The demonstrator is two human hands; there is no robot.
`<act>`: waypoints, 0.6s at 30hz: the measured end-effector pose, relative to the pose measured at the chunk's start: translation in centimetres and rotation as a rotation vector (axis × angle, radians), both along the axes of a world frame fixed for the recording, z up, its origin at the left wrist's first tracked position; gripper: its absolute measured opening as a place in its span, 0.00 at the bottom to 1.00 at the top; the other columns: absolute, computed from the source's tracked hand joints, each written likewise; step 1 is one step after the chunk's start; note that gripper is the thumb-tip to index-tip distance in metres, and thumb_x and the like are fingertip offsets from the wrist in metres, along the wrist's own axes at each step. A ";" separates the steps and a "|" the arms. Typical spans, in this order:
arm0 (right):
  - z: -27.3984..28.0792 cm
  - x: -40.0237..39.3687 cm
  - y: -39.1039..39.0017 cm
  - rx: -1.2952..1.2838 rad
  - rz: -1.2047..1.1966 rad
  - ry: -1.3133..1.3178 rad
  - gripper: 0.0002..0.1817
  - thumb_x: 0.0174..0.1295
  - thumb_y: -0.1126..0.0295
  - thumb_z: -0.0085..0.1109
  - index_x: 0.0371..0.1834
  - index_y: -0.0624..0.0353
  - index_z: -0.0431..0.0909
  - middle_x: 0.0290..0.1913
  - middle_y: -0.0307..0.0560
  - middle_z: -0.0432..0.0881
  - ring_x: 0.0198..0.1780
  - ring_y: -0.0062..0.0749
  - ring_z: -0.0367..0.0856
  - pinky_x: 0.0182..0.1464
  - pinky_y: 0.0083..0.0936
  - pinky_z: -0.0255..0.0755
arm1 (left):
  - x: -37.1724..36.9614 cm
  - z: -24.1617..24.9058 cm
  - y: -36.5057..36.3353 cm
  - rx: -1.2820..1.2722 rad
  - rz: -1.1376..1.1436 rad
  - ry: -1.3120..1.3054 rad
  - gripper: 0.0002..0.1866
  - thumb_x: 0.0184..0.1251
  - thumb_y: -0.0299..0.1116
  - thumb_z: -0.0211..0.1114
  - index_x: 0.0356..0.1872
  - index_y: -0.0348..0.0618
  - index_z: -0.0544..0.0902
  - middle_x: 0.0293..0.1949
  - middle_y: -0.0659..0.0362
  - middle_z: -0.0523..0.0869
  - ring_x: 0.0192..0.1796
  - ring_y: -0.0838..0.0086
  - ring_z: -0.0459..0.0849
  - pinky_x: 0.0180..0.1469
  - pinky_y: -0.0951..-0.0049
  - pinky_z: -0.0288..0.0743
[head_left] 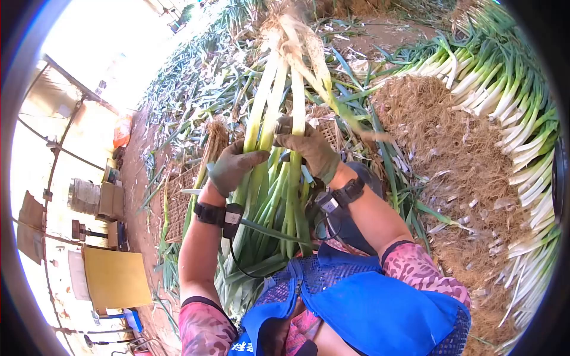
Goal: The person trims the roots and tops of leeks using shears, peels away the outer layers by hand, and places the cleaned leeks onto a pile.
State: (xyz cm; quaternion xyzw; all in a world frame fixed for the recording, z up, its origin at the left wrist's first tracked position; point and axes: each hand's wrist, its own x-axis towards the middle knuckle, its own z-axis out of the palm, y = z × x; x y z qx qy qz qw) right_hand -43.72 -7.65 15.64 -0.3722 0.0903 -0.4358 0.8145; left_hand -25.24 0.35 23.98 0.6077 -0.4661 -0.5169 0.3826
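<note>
Both of my hands wear dull green gloves and hold long leeks upright in view, roots away from me. My left hand [233, 168] is closed round the pale stalks of the left leeks [261, 113]. My right hand [312, 148] grips the right leek [297, 101], its fingers bent round the stalk. Brown, ragged roots [282, 29] top the stalks, and a loose yellowish outer leaf [320, 86] hangs off to the right. Beneath my hands, more green leek leaves [261, 213] lie over my lap, partly hidden by my wrists.
Trimmed leeks [516, 124] lie in a long curved row at the right. Beside them is a heap of brown root scraps [439, 142]. Leaf waste [202, 83] covers the ground ahead. A woven basket [181, 204] stands left of my lap, and a yellow board [117, 277] is farther left.
</note>
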 end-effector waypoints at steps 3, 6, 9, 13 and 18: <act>0.4 -0.8 -0.1 0.035 0.060 -0.021 0.19 0.60 0.71 0.66 0.55 0.63 0.78 0.43 0.43 0.86 0.43 0.27 0.84 0.45 0.23 0.80 | -0.3 0.3 0.5 -0.009 -0.009 0.075 0.18 0.61 0.30 0.69 0.52 0.36 0.82 0.42 0.59 0.87 0.42 0.78 0.84 0.45 0.76 0.79; -1.0 -0.2 -0.2 0.020 0.017 -0.017 0.11 0.58 0.72 0.68 0.43 0.62 0.84 0.38 0.42 0.87 0.38 0.25 0.85 0.39 0.23 0.81 | 0.1 -1.1 0.3 0.012 0.018 0.049 0.21 0.59 0.30 0.72 0.53 0.34 0.80 0.44 0.58 0.87 0.44 0.77 0.85 0.48 0.75 0.79; -1.5 0.2 -0.5 0.046 -0.045 0.150 0.11 0.57 0.74 0.68 0.43 0.63 0.84 0.38 0.43 0.87 0.37 0.26 0.85 0.38 0.26 0.82 | 0.6 -3.8 1.4 -0.044 -0.177 -0.478 0.24 0.58 0.30 0.74 0.55 0.34 0.79 0.44 0.58 0.87 0.45 0.78 0.84 0.49 0.75 0.79; -2.9 0.5 -0.8 0.118 -0.014 0.068 0.12 0.55 0.76 0.69 0.43 0.64 0.83 0.37 0.45 0.86 0.37 0.30 0.85 0.38 0.28 0.82 | 0.5 -3.8 2.8 0.095 -0.091 -0.227 0.23 0.54 0.26 0.76 0.52 0.35 0.80 0.43 0.60 0.86 0.44 0.78 0.84 0.47 0.75 0.80; -6.0 0.9 -3.2 0.001 -0.189 0.112 0.11 0.60 0.76 0.65 0.45 0.67 0.80 0.39 0.49 0.86 0.34 0.30 0.83 0.38 0.25 0.80 | 2.6 -2.7 2.7 0.048 -0.118 -0.079 0.19 0.57 0.32 0.74 0.48 0.38 0.82 0.38 0.61 0.87 0.37 0.79 0.83 0.41 0.76 0.77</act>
